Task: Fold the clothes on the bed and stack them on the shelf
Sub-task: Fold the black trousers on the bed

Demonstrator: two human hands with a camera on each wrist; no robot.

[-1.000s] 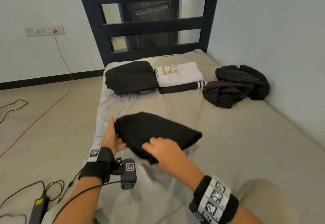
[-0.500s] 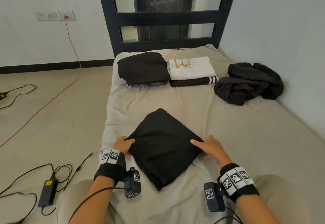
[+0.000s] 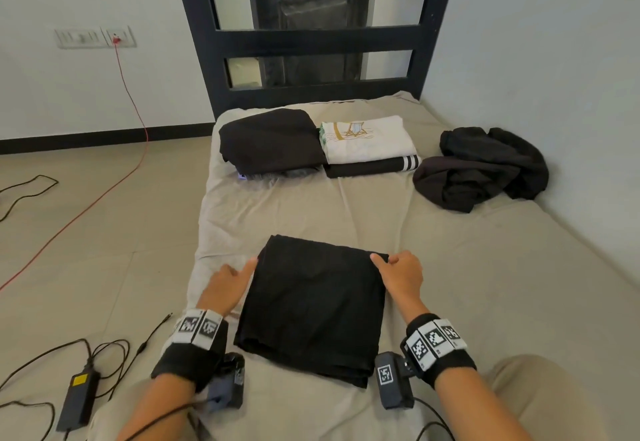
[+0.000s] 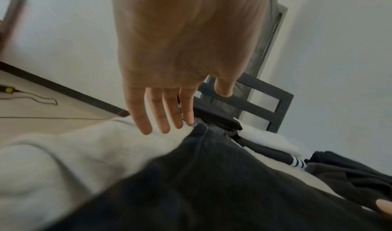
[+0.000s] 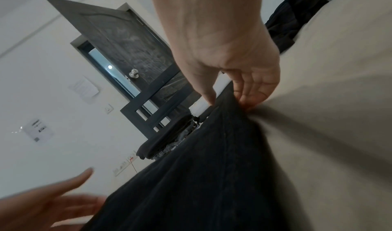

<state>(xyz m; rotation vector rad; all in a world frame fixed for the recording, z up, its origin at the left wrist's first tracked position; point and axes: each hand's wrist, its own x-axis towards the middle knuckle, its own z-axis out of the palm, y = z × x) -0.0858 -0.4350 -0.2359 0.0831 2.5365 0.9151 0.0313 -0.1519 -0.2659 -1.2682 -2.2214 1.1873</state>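
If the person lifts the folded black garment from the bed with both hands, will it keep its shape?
Probably not fully. The folded black garment looks like soft cloth, so it would likely sag between the left hand and right hand. The layers at its near edge may slip apart unless supported underneath.

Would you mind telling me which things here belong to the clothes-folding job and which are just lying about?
Part of the job:
- folded black garment, right hand pinching its far corner, left hand flat beside it
- black folded pile
- white shirt on a striped dark garment
- crumpled dark clothes, still unfolded
- bed

Lying about:
- power adapter
- red cable
- wall sockets
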